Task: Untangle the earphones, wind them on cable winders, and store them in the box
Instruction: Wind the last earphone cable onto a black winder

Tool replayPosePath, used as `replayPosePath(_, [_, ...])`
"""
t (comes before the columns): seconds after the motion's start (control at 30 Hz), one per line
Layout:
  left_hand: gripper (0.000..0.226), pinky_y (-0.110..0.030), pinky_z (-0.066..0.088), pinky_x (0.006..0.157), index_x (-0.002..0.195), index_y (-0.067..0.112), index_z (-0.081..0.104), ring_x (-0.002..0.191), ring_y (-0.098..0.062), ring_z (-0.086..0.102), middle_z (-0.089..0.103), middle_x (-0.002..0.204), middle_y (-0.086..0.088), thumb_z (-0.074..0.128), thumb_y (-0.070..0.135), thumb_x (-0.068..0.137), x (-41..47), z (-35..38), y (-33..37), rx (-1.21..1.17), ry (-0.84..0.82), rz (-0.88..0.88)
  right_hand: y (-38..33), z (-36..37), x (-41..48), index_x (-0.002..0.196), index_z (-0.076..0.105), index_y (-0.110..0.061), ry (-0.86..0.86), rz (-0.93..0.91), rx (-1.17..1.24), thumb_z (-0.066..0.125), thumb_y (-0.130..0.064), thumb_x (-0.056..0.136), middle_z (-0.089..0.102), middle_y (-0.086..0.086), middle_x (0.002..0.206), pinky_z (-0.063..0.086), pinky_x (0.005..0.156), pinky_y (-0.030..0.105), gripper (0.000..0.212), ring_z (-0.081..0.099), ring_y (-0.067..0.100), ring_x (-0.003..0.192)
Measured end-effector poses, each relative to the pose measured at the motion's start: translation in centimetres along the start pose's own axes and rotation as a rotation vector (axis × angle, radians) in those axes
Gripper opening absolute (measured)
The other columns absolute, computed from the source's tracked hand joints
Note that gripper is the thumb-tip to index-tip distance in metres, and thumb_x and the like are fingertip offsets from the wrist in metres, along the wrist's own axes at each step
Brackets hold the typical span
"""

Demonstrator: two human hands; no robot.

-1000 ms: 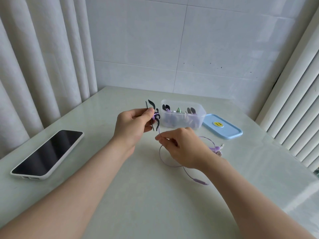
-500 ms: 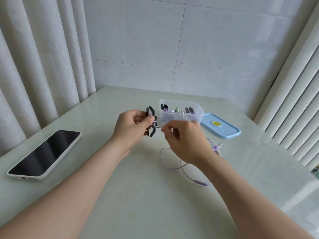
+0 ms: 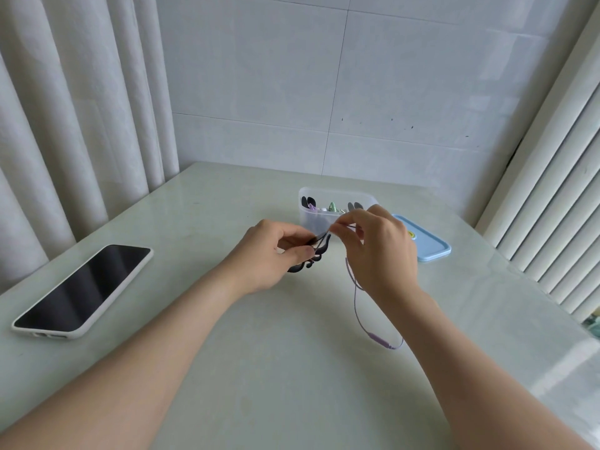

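Note:
My left hand grips a black cable winder just above the table, its curved prongs sticking out to the right. Just right of it, my right hand pinches the purple earphone cable at the winder's top. From there the cable hangs down under my right wrist and ends in an inline piece lying on the table. Behind my hands stands the open clear plastic box, holding several wound winders. The earbuds are hidden behind my right hand.
The box's blue lid lies flat to the right of the box. At the left a phone in a white case rests face up. Curtains hang on the left, vertical blinds on the right, and a tiled wall stands behind the pale table.
My right hand has risen and carried the cable up over the winder. My left hand has tilted the winder flatter. The loose cable on the table has shortened.

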State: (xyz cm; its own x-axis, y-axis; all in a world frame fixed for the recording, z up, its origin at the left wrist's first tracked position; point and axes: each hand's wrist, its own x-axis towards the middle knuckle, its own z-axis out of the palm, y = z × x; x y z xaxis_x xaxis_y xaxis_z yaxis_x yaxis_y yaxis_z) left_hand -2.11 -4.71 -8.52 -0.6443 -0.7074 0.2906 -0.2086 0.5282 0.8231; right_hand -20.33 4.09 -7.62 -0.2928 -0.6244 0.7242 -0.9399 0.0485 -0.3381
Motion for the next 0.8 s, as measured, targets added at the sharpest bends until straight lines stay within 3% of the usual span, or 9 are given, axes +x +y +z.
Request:
replayPosePath(0.13, [0.023,-0.029,0.058,0.098,0.121,0.013,0.077,0.107,-0.019,0.076,0.081,0.111,-0.003,0.071,0.011,0.098,0.1,-0.1,0.4,-0.373,0.015,-0.009,0.8,0.4,0.1,0.1,0.078,-0.027,-0.07,0.066,0.024,0.063,-0.03,0.103,0.061,0.002,0.082,0.049,0.063,0.04,0.016,0.059,0.032,0.076])
replayPosePath(0.3, [0.023,-0.033,0.062,0.085,0.118,0.002,0.074,0.098,-0.029,0.076,0.078,0.112,-0.02,0.066,0.015,0.101,0.3,0.0,0.6,-0.689,0.141,-0.101,0.2,1.1,-0.3,0.101,0.076,-0.031,-0.335,0.055,0.05,0.056,-0.028,0.104,0.055,-0.008,0.063,0.052,0.068,0.04,0.021,0.048,0.03,0.074])
replayPosePath(0.4, [0.025,-0.032,0.061,0.082,0.115,0.007,0.077,0.103,-0.029,0.077,0.079,0.108,-0.016,0.068,0.026,0.102,0.5,-0.3,0.5,-0.667,0.229,-0.177,-0.5,1.4,-0.8,0.102,0.078,-0.029,-0.417,-0.075,0.117,0.057,-0.033,0.105,0.047,-0.009,0.054,0.051,0.064,0.041,0.021,0.044,0.03,0.068])
replayPosePath(0.5, [0.026,-0.028,0.062,0.075,0.107,0.008,0.079,0.089,-0.02,0.078,0.081,0.099,-0.011,0.071,0.032,0.1,0.6,-0.3,0.3,-0.603,0.348,-0.229,-1.1,1.4,-1.1,0.1,0.079,-0.025,-0.439,-0.165,0.169,0.058,-0.031,0.104,0.053,0.0,0.055,0.053,0.061,0.042,0.022,0.045,0.031,0.062])
replayPosePath(0.6, [0.026,-0.033,0.064,0.081,0.104,0.008,0.078,0.082,-0.015,0.076,0.081,0.094,-0.006,0.075,0.032,0.097,0.6,-0.1,0.2,-0.611,0.434,-0.25,-1.8,1.2,-1.5,0.097,0.076,-0.017,-0.476,-0.237,0.225,0.057,-0.027,0.104,0.057,0.004,0.058,0.05,0.059,0.04,0.023,0.044,0.029,0.061])
replayPosePath(0.7, [0.023,-0.038,0.065,0.083,0.107,0.009,0.07,0.083,-0.018,0.077,0.079,0.097,-0.008,0.075,0.029,0.097,0.6,0.2,0.1,-0.565,0.453,-0.262,-2.4,0.9,-1.6,0.088,0.072,-0.014,-0.477,-0.277,0.24,0.057,-0.024,0.105,0.047,0.002,0.054,0.044,0.056,0.04,0.025,0.035,0.027,0.061])
replayPosePath(0.8, [0.026,-0.042,0.066,0.079,0.109,0.01,0.061,0.079,-0.019,0.075,0.076,0.096,-0.009,0.075,0.027,0.096,0.5,0.4,-0.1,-0.428,0.38,-0.286,-2.8,0.7,-1.7,0.092,0.073,-0.018,-0.451,-0.27,0.258,0.054,-0.027,0.104,0.051,0.003,0.055,0.044,0.054,0.043,0.024,0.037,0.027,0.057])
